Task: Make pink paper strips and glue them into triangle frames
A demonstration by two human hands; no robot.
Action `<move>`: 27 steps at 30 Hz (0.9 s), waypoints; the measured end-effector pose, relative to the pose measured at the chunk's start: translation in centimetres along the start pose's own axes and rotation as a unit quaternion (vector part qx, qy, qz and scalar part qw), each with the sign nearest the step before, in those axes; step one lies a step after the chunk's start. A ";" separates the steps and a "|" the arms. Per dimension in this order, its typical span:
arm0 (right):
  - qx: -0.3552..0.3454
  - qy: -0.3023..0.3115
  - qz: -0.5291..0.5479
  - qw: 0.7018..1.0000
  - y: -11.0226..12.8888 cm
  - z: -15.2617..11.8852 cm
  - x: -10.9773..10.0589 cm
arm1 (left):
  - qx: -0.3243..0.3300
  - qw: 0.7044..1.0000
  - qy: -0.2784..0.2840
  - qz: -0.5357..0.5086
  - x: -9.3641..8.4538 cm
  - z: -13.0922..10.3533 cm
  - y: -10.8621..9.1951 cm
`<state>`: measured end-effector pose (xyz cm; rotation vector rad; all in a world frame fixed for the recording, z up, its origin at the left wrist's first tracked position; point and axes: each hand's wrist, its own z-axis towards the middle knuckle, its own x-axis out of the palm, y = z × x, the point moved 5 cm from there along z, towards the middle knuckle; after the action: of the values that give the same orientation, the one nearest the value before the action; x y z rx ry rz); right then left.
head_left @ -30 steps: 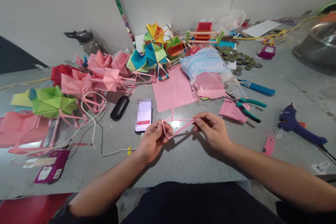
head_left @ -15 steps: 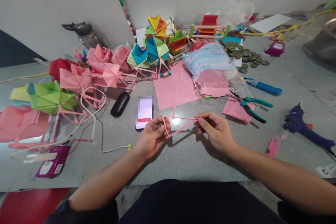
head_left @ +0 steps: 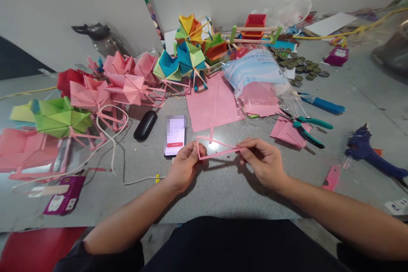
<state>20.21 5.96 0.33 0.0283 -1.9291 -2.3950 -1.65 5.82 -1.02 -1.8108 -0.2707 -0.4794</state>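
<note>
Between my two hands a narrow pink paper strip is folded into a long triangle [head_left: 219, 153]. My left hand [head_left: 185, 165] pinches its short side, thumb against the fingers. At the pointed right end, my right hand [head_left: 262, 159] grips the strip between thumb and forefinger. The triangle is held above the grey table, just in front of another pink strip [head_left: 213, 125] that lies over a flat pink sheet [head_left: 204, 110]. A phone [head_left: 175, 136] with a lit screen lies close to my left hand.
Folded pink paper models [head_left: 91, 93] crowd the left side, with a white cable [head_left: 113, 153] and a black case [head_left: 145, 126] nearer. To the right are a copy-paper bag [head_left: 255, 72], pliers [head_left: 307, 129], a pink cutter [head_left: 332, 177] and a blue glue gun [head_left: 369, 148].
The triangle has tilted in my hands, so its left short side now stands nearly upright and the shape looks more open. Both hands keep their hold and have barely shifted.
</note>
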 end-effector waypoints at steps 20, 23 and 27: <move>-0.298 0.036 -0.122 0.946 4.4 -1.4 0.7 | 0.127 0.884 -0.076 0.444 -0.4 -0.9 -1.1; -0.322 0.075 -0.135 0.934 4.4 -1.6 1.0 | 0.134 0.883 -0.083 0.442 -0.5 -0.9 -1.1; -0.356 0.117 -0.150 0.915 4.5 -1.9 1.3 | 0.125 0.873 -0.073 0.466 -0.4 -0.8 -0.9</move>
<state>19.21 3.10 4.33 0.5732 -0.9219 -2.9690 -2.50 5.36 -0.28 -1.5041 0.4290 0.3665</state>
